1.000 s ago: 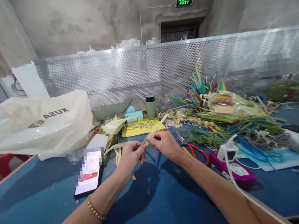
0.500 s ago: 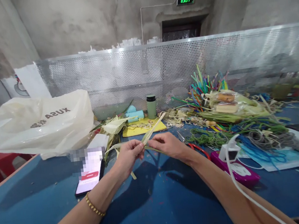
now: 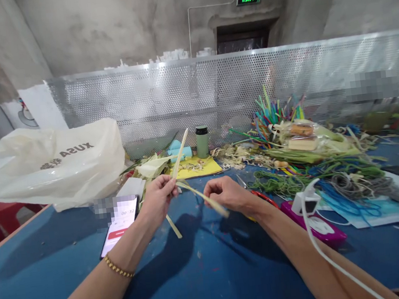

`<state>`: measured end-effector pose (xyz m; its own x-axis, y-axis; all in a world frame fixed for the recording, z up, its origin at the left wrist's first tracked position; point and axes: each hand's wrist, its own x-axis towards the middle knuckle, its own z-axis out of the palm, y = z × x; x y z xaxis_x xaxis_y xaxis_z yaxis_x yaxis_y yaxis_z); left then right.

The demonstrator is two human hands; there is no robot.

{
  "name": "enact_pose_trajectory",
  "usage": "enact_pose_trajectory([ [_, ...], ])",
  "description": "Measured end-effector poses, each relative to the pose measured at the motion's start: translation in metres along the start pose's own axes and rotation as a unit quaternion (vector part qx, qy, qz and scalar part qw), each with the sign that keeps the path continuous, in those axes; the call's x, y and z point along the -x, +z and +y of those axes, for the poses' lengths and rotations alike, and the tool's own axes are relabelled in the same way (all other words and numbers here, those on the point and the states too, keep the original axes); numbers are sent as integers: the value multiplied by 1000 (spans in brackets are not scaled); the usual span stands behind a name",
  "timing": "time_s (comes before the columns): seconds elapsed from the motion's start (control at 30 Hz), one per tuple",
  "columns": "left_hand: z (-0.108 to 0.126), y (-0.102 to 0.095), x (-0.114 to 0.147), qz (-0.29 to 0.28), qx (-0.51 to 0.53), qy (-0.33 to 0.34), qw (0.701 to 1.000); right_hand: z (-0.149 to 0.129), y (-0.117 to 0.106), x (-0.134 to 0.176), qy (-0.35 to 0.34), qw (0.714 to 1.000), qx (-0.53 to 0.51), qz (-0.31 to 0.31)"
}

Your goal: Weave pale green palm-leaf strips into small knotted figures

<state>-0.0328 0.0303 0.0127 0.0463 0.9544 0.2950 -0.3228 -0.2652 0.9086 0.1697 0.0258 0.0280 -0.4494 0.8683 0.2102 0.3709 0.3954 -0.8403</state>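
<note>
My left hand (image 3: 159,195) pinches a bundle of pale green leaf strips between thumb and fingers. One strip (image 3: 181,154) sticks up from the pinch, and another end hangs below it towards the table. A longer strip (image 3: 197,193) runs from there to the right, in front of my right hand (image 3: 226,193). That hand has its fingers curled and closed at this strip, whose loose end points down towards me. Left of my left hand lies a lit phone (image 3: 123,220). Just beyond my right hand are scissors with red handles (image 3: 264,198), partly hidden.
On the blue table (image 3: 197,289), a purple power strip (image 3: 324,229) with a white charger and cable sits right. Behind are green cords (image 3: 279,183), a green bottle (image 3: 202,143), a yellow sheet (image 3: 202,169) with scraps and a white plastic bag (image 3: 50,166). A perforated metal screen (image 3: 164,96) stands at the back.
My hands have moved apart; the left went left and slightly up. The strip ends have separated: one now points up, the other stretches right past my right hand.
</note>
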Motion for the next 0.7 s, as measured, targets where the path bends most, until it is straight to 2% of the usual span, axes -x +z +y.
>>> enact_pose_trajectory([
  [0.07, 2, -2, -2, 5, -10, 8, 1000, -3, -2, -1, -10, 999, 9, 49],
  [0.13, 2, 0, -1, 3, -67, 26, 997, -6, 1, -4, -35, 997, 12, 68],
  [0.23, -2, 8, 7, -19, -162, 40, 986, -8, 11, -7, -59, 998, 21, 33],
  [0.33, -5, 14, 13, -42, -192, 40, 980, -8, 20, -8, -58, 996, 53, 30],
  [0.4, -5, 16, 14, -54, -176, 36, 982, -7, 22, -7, -45, 999, 13, 14],
  [0.53, -3, 14, 13, -70, -114, 15, 991, -10, 16, -3, -9, 992, -110, -57],
  [0.7, 2, 9, 8, -55, -37, 5, 998, -12, 11, 2, -3, 985, -154, -74],
])
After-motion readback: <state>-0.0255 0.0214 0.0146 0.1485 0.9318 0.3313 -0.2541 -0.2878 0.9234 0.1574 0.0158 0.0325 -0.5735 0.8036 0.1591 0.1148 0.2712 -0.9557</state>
